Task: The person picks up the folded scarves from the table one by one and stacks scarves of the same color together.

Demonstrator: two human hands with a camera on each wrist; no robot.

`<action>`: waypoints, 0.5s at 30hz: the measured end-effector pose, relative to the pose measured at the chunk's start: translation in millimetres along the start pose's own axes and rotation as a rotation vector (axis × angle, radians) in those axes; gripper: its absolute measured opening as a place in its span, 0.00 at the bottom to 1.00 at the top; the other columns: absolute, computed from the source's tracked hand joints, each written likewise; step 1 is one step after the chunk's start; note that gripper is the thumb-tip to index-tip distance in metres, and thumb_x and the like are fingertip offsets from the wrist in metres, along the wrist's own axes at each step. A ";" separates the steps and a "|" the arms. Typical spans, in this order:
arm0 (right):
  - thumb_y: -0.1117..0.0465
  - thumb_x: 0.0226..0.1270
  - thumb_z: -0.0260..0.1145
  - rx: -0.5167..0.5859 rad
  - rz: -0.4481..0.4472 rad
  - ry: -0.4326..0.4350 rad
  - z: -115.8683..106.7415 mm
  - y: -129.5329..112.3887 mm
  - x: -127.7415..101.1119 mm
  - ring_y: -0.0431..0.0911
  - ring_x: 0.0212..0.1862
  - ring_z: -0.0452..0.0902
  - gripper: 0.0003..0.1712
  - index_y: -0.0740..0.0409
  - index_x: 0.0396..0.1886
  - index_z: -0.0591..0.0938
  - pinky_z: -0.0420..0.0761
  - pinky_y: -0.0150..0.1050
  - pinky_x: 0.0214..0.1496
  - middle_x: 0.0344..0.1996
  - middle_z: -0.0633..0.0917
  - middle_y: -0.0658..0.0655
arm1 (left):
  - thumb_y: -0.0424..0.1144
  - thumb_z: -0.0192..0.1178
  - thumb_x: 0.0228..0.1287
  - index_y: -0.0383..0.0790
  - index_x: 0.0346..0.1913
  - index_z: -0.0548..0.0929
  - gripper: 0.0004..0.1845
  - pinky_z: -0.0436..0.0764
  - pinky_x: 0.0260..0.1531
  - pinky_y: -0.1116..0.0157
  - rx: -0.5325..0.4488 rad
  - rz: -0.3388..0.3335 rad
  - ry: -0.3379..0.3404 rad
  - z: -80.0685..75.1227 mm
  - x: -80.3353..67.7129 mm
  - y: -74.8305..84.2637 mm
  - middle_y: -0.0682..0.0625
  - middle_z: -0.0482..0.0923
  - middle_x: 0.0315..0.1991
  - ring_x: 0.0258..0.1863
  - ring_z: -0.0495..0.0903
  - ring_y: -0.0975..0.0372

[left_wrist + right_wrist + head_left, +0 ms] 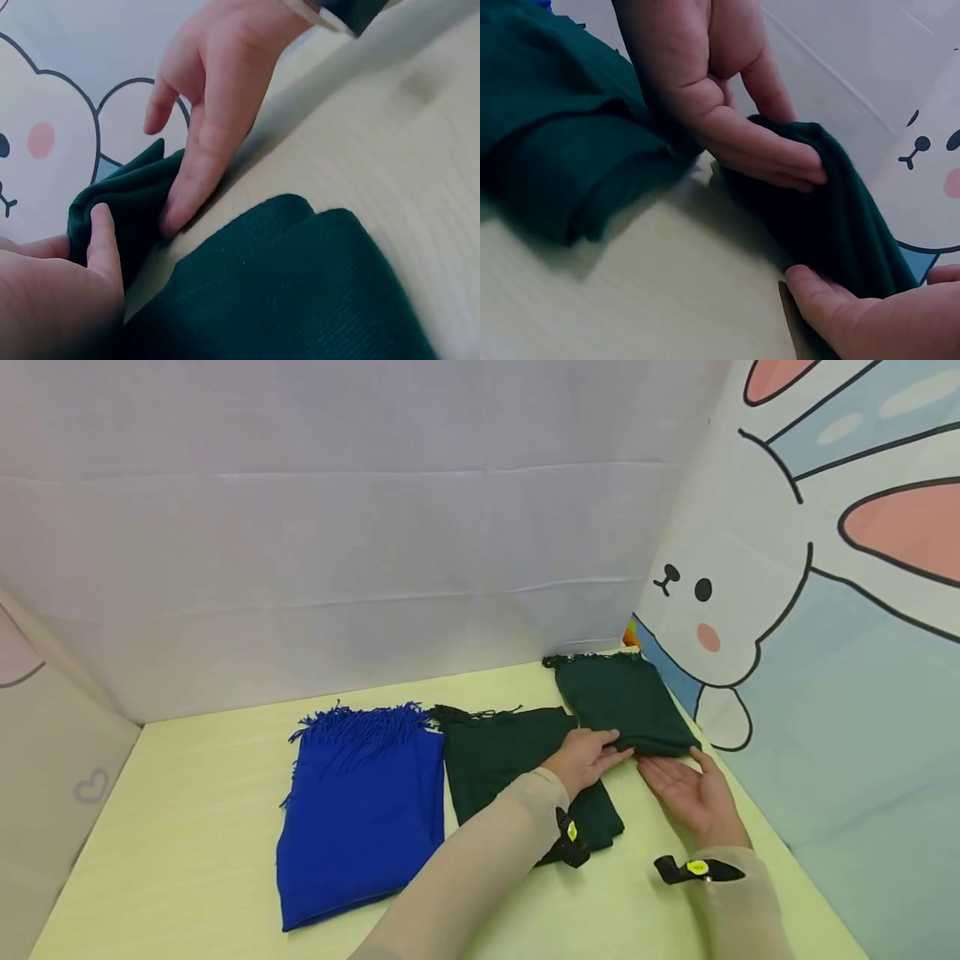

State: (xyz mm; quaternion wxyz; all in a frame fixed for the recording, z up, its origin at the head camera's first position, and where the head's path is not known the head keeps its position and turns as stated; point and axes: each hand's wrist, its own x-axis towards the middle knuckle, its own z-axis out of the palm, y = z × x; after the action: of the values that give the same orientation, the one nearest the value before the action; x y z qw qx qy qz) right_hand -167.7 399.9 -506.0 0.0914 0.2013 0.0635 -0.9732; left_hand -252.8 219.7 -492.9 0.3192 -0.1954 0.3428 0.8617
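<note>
Scarf work is at the squaring-up step, I judge: the small folded dark green scarf [624, 702] lies at the table's [187, 793] far right corner by the rabbit backdrop [750, 610]. Left hand [587, 758] pinches its near edge; right hand [693, 793] rests flat, fingers straight, against that edge. Next calls for an even pull. Larger green scarf [517, 760] and blue scarf [363, 810] lie to the left.

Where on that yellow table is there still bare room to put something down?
The table is bare left of the blue scarf and along the back wall. The right side is crowded: two green scarves and both hands.
</note>
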 end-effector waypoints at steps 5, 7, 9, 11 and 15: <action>0.45 0.78 0.54 0.095 -0.014 -0.016 10.7 2.8 23.8 0.42 0.79 0.39 0.43 0.37 0.80 0.40 0.46 0.43 0.79 0.79 0.48 0.48 | 0.19 0.58 0.65 0.27 0.77 0.49 0.41 0.83 0.50 0.51 -0.009 -0.008 -0.027 0.7 -3.4 13.2 0.23 0.59 0.64 0.68 0.65 0.37; 0.46 0.76 0.57 0.105 -0.020 -0.014 15.6 2.3 33.9 0.43 0.78 0.43 0.42 0.36 0.80 0.45 0.47 0.45 0.79 0.77 0.54 0.50 | 0.19 0.58 0.65 0.27 0.77 0.50 0.41 0.83 0.50 0.51 0.005 0.008 -0.019 -1.8 -3.9 18.1 0.23 0.60 0.62 0.66 0.66 0.37; 0.46 0.75 0.60 0.091 -0.033 0.000 19.2 0.5 40.8 0.43 0.78 0.45 0.42 0.35 0.80 0.48 0.47 0.47 0.79 0.76 0.58 0.50 | 0.19 0.58 0.65 0.28 0.77 0.50 0.41 0.84 0.49 0.52 0.029 0.013 -0.016 -4.9 -4.3 20.9 0.23 0.62 0.60 0.64 0.69 0.37; 0.47 0.74 0.61 0.072 -0.053 0.029 21.5 -2.4 43.2 0.42 0.78 0.46 0.42 0.33 0.79 0.49 0.47 0.47 0.79 0.76 0.59 0.48 | 0.19 0.58 0.65 0.29 0.77 0.49 0.42 0.84 0.49 0.52 0.054 0.001 -0.029 -8.1 -4.8 21.0 0.25 0.63 0.57 0.63 0.71 0.37; 0.54 0.76 0.59 0.051 -0.076 0.106 21.8 -9.1 41.2 0.39 0.77 0.46 0.41 0.30 0.79 0.48 0.47 0.45 0.78 0.76 0.55 0.42 | 0.20 0.59 0.64 0.29 0.77 0.49 0.43 0.84 0.48 0.53 0.096 -0.029 -0.051 -13.6 -6.9 16.3 0.27 0.65 0.54 0.58 0.75 0.39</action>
State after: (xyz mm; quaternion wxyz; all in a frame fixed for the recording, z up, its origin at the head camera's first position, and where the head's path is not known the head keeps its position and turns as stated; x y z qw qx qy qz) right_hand -215.0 399.0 -502.0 0.0456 0.2524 0.0512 -0.9652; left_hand -257.4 197.9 -490.8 0.3493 -0.1626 0.3725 0.8443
